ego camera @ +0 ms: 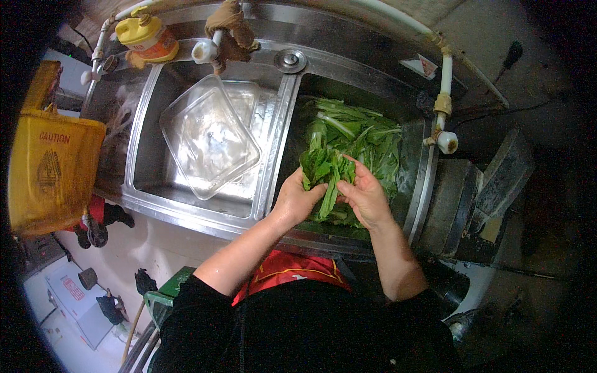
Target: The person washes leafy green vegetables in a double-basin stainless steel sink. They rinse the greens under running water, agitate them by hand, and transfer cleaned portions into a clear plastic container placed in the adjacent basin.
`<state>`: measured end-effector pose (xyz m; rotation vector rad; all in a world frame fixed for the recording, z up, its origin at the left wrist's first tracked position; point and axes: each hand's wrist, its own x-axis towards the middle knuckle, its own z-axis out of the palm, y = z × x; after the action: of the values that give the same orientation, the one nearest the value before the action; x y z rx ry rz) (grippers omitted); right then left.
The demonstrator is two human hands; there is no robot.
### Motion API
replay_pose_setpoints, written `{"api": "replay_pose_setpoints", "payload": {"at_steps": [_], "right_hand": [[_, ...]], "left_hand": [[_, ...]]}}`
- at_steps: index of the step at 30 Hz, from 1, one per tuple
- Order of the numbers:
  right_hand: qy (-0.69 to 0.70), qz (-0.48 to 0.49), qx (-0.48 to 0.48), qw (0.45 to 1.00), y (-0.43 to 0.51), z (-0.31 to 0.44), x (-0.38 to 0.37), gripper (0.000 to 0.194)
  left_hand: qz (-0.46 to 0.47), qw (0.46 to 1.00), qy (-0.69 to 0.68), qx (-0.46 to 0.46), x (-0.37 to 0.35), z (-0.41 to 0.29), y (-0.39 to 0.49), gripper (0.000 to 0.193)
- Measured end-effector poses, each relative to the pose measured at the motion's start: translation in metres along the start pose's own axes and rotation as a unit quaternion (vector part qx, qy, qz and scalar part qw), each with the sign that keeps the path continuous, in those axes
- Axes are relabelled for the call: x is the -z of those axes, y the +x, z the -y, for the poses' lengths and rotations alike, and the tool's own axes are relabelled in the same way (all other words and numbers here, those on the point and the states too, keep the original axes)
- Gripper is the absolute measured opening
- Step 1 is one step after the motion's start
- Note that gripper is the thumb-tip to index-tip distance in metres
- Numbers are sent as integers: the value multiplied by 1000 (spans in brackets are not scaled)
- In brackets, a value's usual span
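Observation:
Between my two hands is a bunch of green leafy vegetable [325, 170], held above the right sink basin [290, 135]. My left hand [298, 196] grips the bunch from its left side, thumb across the front. On the other side, the thumb and fingers of my right hand [366, 193] pinch the leaves. More leafy greens [359, 128] with pale stalks lie in water in that basin, behind and below my hands. The undersides of the held leaves and some fingertips are hidden.
Two clear plastic containers [212, 140] sit overlapping in the middle basin. A yellow jug [147, 37] stands on the back ledge near a white tap [205, 50]. Another white tap [447, 142] hangs at the right rim. A yellow caution-marked bucket [56, 172] is at far left.

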<state>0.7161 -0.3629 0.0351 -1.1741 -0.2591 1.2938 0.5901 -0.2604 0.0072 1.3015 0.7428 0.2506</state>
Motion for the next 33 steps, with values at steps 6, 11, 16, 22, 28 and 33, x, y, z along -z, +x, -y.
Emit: {"api": "replay_pose_setpoints", "payload": {"at_steps": [6,11,16,22,28,33], "right_hand": [[-106,-57,81,989,5,-9,-3,54],[-130,-33,57,989,1,-3,-2,54],[-92,-36,41,994,-2,9,0,55],[-139,-97,89,982,-2,7,-4,52],[-88,-152,102,979,-6,13,2,31],[-183,-61,12,981,-14,6,-5,17]], "left_hand": [[90,987,-124,37,2,-7,-6,36],[120,988,-89,41,5,-4,-3,37],[104,941,-286,146,10,2,-3,37],[88,937,-301,152,8,5,-3,43],[85,876,-419,225,12,9,0,46],[56,905,-382,180,12,7,0,36]]}}
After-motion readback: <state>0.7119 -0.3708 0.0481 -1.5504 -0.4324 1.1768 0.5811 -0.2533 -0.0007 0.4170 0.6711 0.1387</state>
